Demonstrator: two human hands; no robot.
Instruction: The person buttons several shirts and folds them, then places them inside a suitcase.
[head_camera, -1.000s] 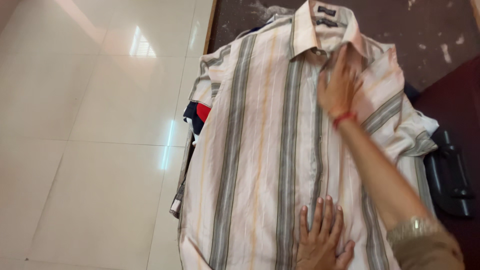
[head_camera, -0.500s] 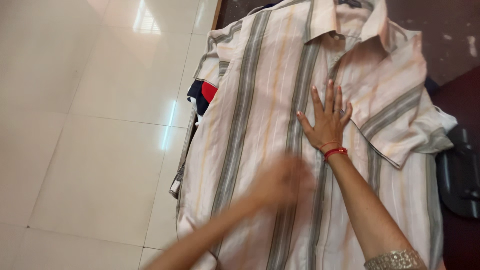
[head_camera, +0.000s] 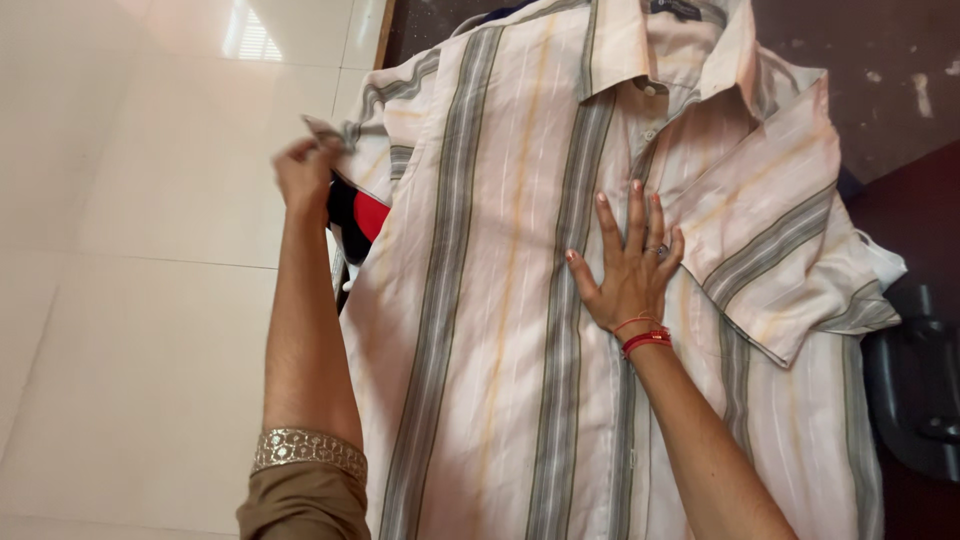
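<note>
We are working on a pale pink striped shirt (head_camera: 520, 300) that is lying front-up, collar away from us, on a dark worktop (head_camera: 880, 70) whose left edge is meeting the glossy tiled floor (head_camera: 130, 250). Our right hand (head_camera: 625, 265) is resting flat and spread wide on the chest beside the button placket, fingers fanned, pinning the cloth rather than gripping it. Our left hand (head_camera: 305, 175) is closing on the edge of the short sleeve (head_camera: 375, 135) at the shirt's left side, pinching that hem and lifting it a little off the pile (a dark and red garment (head_camera: 358, 218) is peeking out from underneath there). The other sleeve (head_camera: 780, 250) is already lying folded in over the front. We judge that the sleeve-folding step is in hand on the remaining side. The next move, as we read it, is calling for a steady right hand so the body does not slide, and for the pinched sleeve to be carried across without dragging the garment below. A dark moulded object (head_camera: 915, 390) is sitting at the right edge.
</note>
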